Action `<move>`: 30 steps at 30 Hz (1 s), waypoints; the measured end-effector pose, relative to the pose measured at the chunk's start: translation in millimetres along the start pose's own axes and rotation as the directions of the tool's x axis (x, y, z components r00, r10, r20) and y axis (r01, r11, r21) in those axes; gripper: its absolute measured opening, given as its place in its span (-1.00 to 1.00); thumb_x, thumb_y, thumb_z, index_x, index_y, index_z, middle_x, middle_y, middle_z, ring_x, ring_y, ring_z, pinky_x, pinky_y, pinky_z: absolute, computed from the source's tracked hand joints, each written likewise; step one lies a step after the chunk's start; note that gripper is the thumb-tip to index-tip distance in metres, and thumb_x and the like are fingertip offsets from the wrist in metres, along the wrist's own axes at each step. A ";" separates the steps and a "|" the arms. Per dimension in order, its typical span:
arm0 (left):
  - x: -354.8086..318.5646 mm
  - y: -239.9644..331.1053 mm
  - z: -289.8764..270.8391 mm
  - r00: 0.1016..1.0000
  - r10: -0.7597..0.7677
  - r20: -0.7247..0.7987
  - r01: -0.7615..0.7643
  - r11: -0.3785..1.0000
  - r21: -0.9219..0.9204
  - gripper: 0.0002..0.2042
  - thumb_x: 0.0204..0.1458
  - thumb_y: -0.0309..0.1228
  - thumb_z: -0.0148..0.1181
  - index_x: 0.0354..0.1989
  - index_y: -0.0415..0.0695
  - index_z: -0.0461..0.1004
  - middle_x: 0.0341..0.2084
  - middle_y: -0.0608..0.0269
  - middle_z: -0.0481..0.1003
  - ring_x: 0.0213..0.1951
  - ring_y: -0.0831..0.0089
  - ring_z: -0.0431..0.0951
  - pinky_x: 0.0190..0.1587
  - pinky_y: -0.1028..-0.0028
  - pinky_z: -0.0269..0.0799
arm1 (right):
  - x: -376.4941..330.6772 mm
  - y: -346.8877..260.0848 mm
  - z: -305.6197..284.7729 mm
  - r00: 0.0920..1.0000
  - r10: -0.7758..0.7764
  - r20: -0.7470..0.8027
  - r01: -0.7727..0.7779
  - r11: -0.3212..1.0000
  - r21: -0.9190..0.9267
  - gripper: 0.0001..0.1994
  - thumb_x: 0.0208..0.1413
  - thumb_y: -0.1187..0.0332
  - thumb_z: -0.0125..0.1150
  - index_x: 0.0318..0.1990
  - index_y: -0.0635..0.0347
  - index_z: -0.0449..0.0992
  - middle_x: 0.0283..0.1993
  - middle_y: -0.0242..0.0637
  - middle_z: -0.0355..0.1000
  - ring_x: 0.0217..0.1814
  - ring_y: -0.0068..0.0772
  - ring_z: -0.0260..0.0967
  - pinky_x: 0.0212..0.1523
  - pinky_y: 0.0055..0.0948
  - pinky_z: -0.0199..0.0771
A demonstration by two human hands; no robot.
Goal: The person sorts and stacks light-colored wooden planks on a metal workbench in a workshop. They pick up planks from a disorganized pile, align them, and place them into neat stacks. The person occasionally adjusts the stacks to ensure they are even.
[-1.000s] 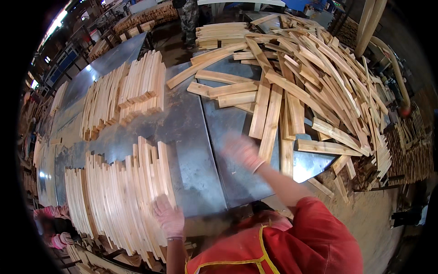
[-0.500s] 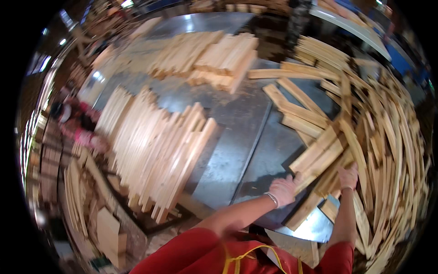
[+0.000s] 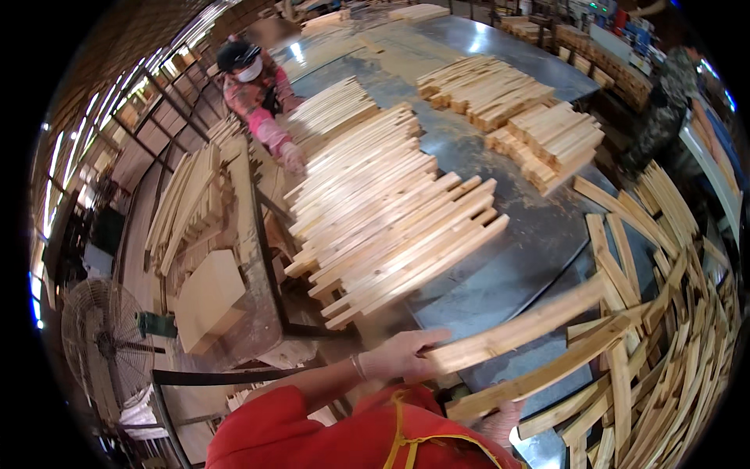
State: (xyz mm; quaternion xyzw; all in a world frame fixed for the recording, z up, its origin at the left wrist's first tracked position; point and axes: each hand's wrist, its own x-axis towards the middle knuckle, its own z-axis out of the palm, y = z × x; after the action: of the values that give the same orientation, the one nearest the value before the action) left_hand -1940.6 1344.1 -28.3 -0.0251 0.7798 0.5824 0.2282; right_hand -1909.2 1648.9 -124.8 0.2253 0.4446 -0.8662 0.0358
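A pale wooden strip (image 3: 519, 324) slants up to the right, its near end gripped by my left hand (image 3: 402, 356), which wears a light glove. Nearer to me lies a second wooden strip (image 3: 547, 367). Against its underside, close to the near end, is my right hand (image 3: 502, 424), closed on it with the fingers partly hidden. To the left, a broad row of wooden strips (image 3: 383, 211) lies side by side on the metal table (image 3: 461, 289). Loose strips (image 3: 664, 375) are heaped in a tangle on the right.
Across the table on the left, a masked person (image 3: 258, 102) reaches to the row's far end. Two stacks of strips (image 3: 484, 90) stand farther back. At the left are a wooden bench (image 3: 258, 258), a block (image 3: 211, 301) and a fan (image 3: 101, 336). Another person (image 3: 664, 109) stands at the far right.
My view has swung to the left. My left hand has moved toward the row with a strip, away from the tangled heap. My right hand has come back nearer my body with another strip.
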 end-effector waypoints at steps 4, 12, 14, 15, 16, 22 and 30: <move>-35.8 -32.0 -35.9 0.964 0.129 -0.231 0.011 0.853 0.521 -0.45 0.14 -0.28 0.26 0.35 0.00 0.39 -0.10 0.02 0.53 -0.10 0.01 0.63 -0.05 0.15 0.57 | 4.6 63.2 49.2 0.985 0.166 0.055 -0.151 0.966 -0.212 -0.34 -0.02 0.36 0.34 0.29 0.15 0.26 -0.06 -0.22 0.45 -0.08 -0.16 0.51 0.01 -0.18 0.61; -31.7 -95.2 -83.8 0.911 0.245 -0.330 0.068 0.703 0.708 -0.63 0.14 -0.16 0.18 0.07 -0.04 0.51 -0.17 0.09 0.55 -0.04 0.06 0.60 -0.04 0.06 0.50 | 93.5 138.0 178.9 0.776 0.506 0.376 0.307 0.216 -0.927 -0.28 0.15 0.06 0.35 0.34 0.32 0.27 0.10 0.05 0.53 0.13 -0.06 0.50 0.22 -0.18 0.46; -31.8 -82.9 -126.6 0.840 0.227 -0.494 0.223 0.685 0.694 -0.64 0.14 -0.10 0.19 -0.02 -0.07 0.55 -0.12 0.06 0.56 -0.01 0.06 0.58 0.00 0.08 0.49 | 133.3 136.4 173.6 0.631 0.554 0.544 0.407 0.360 -0.839 -0.57 0.25 0.16 0.25 0.17 0.22 0.47 0.09 -0.06 0.57 0.17 -0.19 0.51 0.20 -0.20 0.49; -29.5 -86.7 -155.4 0.782 0.134 -0.609 0.359 0.701 0.616 -0.64 0.13 -0.10 0.21 -0.03 -0.08 0.57 -0.04 0.05 0.55 0.04 0.05 0.56 0.07 0.09 0.47 | 149.0 117.7 176.2 0.558 0.561 0.611 0.449 0.415 -0.791 -0.70 0.29 0.24 0.21 0.09 0.16 0.54 0.09 -0.12 0.59 0.17 -0.24 0.51 0.19 -0.20 0.50; -33.0 -103.3 -180.0 0.703 0.032 -0.710 0.489 0.704 0.516 -0.63 0.12 -0.10 0.24 -0.04 -0.09 0.60 0.04 0.03 0.54 0.09 0.04 0.54 0.14 0.10 0.46 | 164.5 80.7 168.7 0.707 0.477 0.523 0.471 0.235 -0.851 -0.60 0.26 0.17 0.25 0.16 0.16 0.52 0.14 -0.06 0.57 0.20 -0.15 0.50 0.25 -0.21 0.47; -63.1 -251.6 -281.5 -0.059 -0.259 -0.964 0.426 0.867 -0.259 -0.33 0.13 -0.03 0.32 0.28 -0.31 0.46 0.21 -0.21 0.50 0.31 -0.03 0.45 0.36 0.22 0.34 | 240.2 -101.2 58.6 0.861 -0.508 0.000 -0.299 -0.507 -0.809 -0.25 0.14 -0.20 0.25 0.36 0.10 0.37 0.29 0.02 0.43 0.33 0.12 0.39 0.30 0.01 0.43; -70.5 -270.2 -239.7 0.334 -0.515 -0.789 0.152 0.856 -0.494 -0.51 0.10 -0.08 0.31 -0.04 -0.32 0.60 -0.19 0.12 0.63 -0.15 0.40 0.56 0.00 0.32 0.48 | 266.6 -103.2 5.3 0.802 -0.555 -0.221 -0.508 -0.437 -0.742 -0.14 0.14 0.05 0.25 0.56 0.05 0.05 0.50 -0.08 0.20 0.49 0.05 0.21 0.34 0.03 0.42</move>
State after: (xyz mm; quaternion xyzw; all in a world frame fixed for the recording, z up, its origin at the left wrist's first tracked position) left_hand -1873.4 1021.0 -191.3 -0.5346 0.6424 0.5358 -0.1198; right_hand -2177.0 1743.8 -156.9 0.3255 0.9415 0.0758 0.0427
